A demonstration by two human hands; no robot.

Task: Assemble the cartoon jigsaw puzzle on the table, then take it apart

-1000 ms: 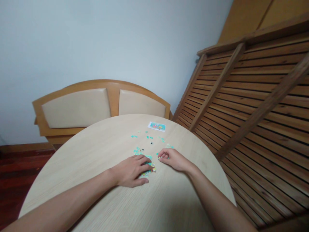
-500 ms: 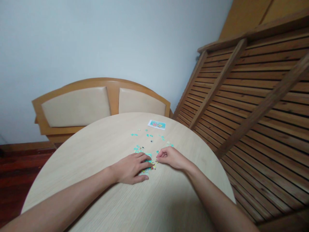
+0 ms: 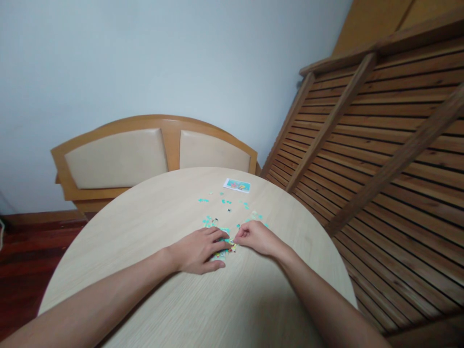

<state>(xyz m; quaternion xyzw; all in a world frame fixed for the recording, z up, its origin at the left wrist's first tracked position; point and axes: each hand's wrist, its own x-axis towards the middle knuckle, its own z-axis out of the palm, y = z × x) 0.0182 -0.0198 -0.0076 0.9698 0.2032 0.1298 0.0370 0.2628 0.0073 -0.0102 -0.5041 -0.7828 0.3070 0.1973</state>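
Here, a jigsaw (image 3: 219, 255) lies under the left hand (image 3: 199, 251), lower centre
Left fingers apart; right hand (image 3: 256, 237), fingertips together, any grip unclear

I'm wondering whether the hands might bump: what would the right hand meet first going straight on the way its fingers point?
The right hand would probably meet the small multicoloured pieces just ahead of it, then the left hand. It may be touching those pieces; depth is unclear here.
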